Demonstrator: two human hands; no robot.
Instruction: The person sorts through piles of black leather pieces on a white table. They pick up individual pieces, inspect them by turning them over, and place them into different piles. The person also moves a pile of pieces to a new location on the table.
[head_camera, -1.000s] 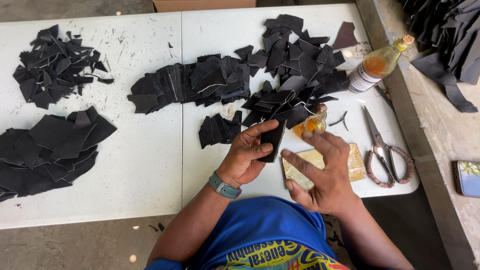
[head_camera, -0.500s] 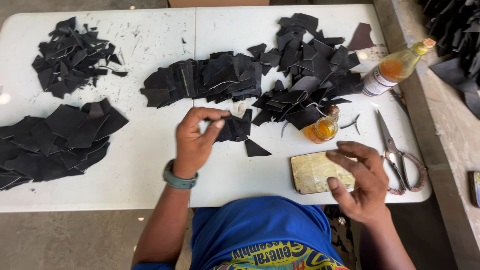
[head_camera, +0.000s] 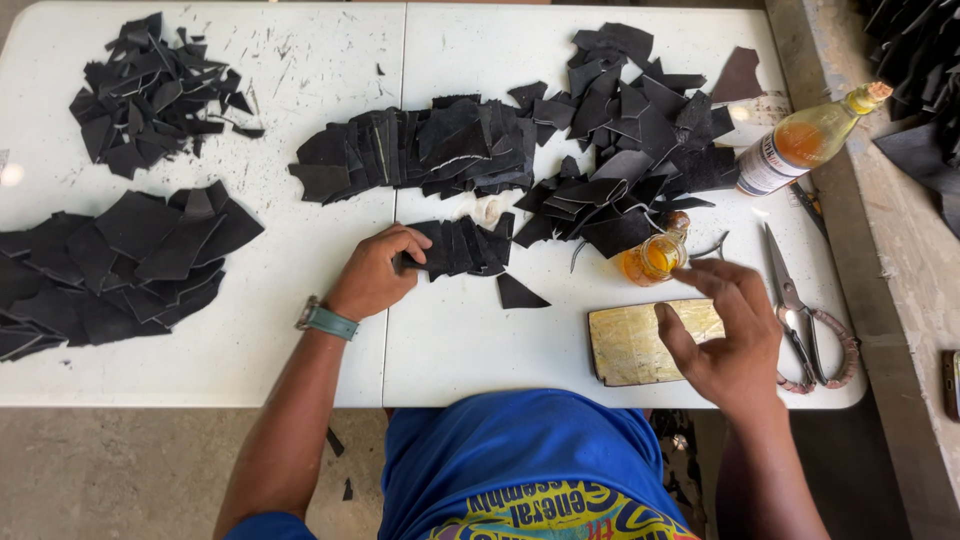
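My left hand (head_camera: 376, 272) rests on the white table (head_camera: 300, 360), its fingers pinching the left end of a short row of overlapping black leather pieces (head_camera: 466, 247). One loose black triangle (head_camera: 518, 293) lies just below that row. My right hand (head_camera: 728, 333) hovers with fingers spread over the right end of a yellowish rectangular board (head_camera: 632, 343) and holds nothing. A small jar of amber liquid (head_camera: 654, 256) stands just above the board.
Heaps of black leather pieces lie at the far left (head_camera: 150, 90), the left edge (head_camera: 110, 265) and the middle to right (head_camera: 560, 140). A bottle of amber liquid (head_camera: 805, 140) lies at the right. Scissors (head_camera: 800, 310) lie right of my right hand.
My left hand has carried a black piece leftward and set it on the short row. My right hand has lifted slightly above the board's right end.
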